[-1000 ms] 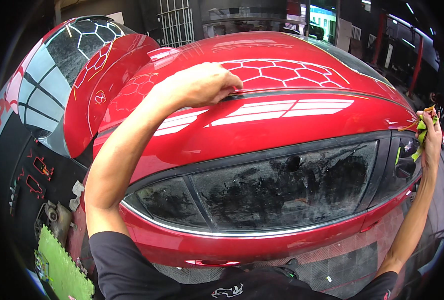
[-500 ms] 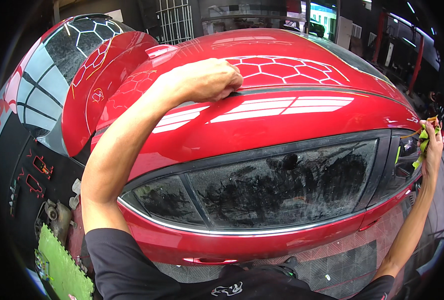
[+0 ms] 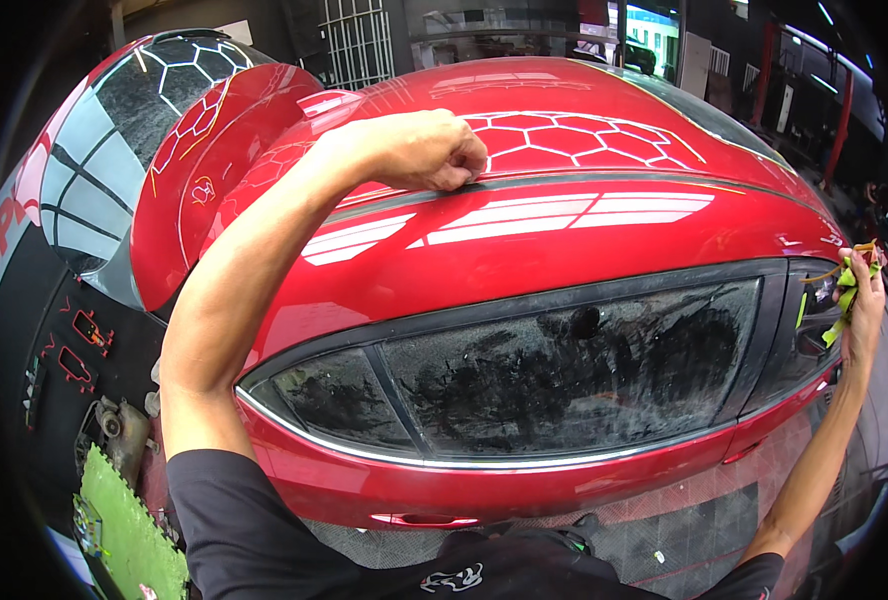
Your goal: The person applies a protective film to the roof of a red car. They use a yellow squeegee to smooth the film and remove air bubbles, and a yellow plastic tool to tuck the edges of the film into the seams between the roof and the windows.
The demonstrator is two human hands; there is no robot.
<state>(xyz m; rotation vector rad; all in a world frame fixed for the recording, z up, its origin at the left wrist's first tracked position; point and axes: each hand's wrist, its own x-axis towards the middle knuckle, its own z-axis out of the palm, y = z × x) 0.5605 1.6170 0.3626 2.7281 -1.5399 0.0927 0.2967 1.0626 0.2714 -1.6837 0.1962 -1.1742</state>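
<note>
Left hand (image 3: 419,150), fingers curled shut, presses on the black roof-edge trim (image 3: 604,182) of the red car (image 3: 524,250). Right hand (image 3: 861,305) grips a yellow-green cloth (image 3: 844,300) at the window's (image 3: 564,375) right end.

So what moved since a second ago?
The right hand, holding a yellow-green cloth, slid down the rear edge of the side window. The left hand stayed fisted on the dark roof trim strip of the red car, barely shifting.

A bright rectangular screen (image 3: 654,28) glows far behind the car.
</note>
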